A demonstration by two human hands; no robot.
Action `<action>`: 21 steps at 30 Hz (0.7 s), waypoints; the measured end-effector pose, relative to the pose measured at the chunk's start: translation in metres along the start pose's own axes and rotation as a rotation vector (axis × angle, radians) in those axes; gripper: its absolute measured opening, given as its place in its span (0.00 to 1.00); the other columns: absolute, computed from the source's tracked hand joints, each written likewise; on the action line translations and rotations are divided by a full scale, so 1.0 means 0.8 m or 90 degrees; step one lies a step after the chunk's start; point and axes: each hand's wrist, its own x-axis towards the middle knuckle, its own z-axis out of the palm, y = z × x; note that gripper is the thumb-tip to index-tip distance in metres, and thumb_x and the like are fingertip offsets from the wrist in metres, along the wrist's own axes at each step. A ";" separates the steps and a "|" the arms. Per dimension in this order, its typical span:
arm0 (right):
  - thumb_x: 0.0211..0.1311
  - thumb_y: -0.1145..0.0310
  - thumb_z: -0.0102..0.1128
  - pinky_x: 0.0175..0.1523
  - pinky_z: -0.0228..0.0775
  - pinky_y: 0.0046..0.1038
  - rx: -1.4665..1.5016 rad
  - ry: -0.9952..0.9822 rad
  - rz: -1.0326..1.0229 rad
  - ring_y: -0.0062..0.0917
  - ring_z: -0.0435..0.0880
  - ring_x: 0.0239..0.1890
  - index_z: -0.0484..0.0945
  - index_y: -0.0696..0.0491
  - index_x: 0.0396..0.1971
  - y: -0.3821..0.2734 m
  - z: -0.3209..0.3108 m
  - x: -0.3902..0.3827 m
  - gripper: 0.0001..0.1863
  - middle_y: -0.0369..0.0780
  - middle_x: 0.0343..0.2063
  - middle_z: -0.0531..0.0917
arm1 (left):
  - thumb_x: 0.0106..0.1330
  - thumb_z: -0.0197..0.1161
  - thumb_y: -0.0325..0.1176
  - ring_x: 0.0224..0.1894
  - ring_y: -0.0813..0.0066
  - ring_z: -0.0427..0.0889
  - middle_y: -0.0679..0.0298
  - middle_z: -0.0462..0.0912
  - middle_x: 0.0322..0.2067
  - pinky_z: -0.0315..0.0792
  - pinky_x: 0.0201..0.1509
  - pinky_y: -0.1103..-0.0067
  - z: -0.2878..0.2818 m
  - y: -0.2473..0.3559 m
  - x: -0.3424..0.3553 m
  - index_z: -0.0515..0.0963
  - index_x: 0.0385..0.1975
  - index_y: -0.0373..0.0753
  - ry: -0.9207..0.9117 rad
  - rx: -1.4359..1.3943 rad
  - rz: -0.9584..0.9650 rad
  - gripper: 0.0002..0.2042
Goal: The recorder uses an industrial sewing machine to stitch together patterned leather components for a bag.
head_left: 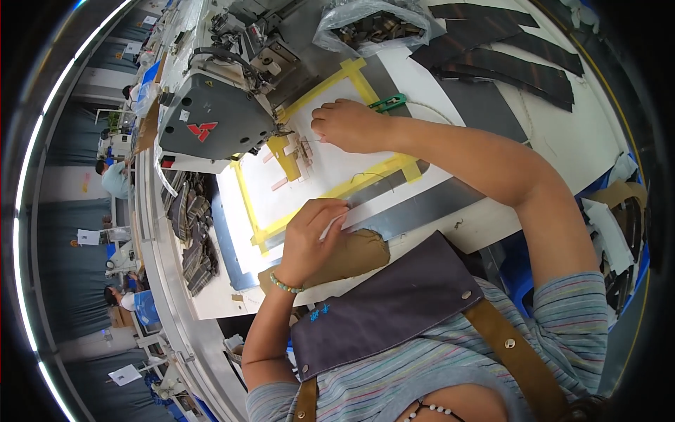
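Observation:
My right hand (349,126) reaches over the white work sheet (246,204), its fingers bent together beside the sewing machine's needle area. What is between its fingertips is too small to make out. Green thread snips (388,103) show just behind this hand; whether it touches them I cannot tell. My left hand (311,235) rests at the sheet's near edge, thumb and fingertips drawn together, and anything in them is hidden. Under the needle lies a yellow piece (283,157) with pale pink strips. A thin dark thread (376,177) curls on the sheet between my hands.
The grey sewing machine head (211,118) stands at the left. Plaid fabric pieces (193,239) lie below it. A clear bag of small scraps (376,32) sits at the back, with dark striped strips (506,53) to its right. A brown pad (355,257) lies at the near edge.

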 end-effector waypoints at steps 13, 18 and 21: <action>0.65 0.64 0.67 0.44 0.76 0.25 0.491 0.263 0.321 0.21 0.87 0.35 0.86 0.54 0.39 0.002 -0.090 0.050 0.10 0.36 0.32 0.90 | 0.63 0.69 0.20 0.47 0.60 0.88 0.58 0.88 0.46 0.81 0.51 0.71 -0.066 -0.009 0.004 0.86 0.43 0.35 -0.001 0.061 0.061 0.10; 0.59 0.68 0.69 0.44 0.77 0.33 0.263 0.313 0.165 0.30 0.86 0.39 0.84 0.52 0.37 -0.023 -0.116 0.063 0.08 0.36 0.35 0.84 | 0.62 0.70 0.20 0.47 0.60 0.88 0.58 0.89 0.46 0.81 0.50 0.72 -0.076 -0.015 0.023 0.86 0.43 0.36 0.041 0.056 0.075 0.10; 0.54 0.69 0.69 0.48 0.76 0.40 0.059 0.332 0.089 0.38 0.83 0.46 0.81 0.50 0.38 -0.036 -0.118 0.073 0.11 0.37 0.38 0.80 | 0.62 0.70 0.21 0.45 0.60 0.88 0.58 0.89 0.46 0.82 0.49 0.71 -0.079 -0.014 0.038 0.85 0.42 0.36 0.050 0.056 0.092 0.10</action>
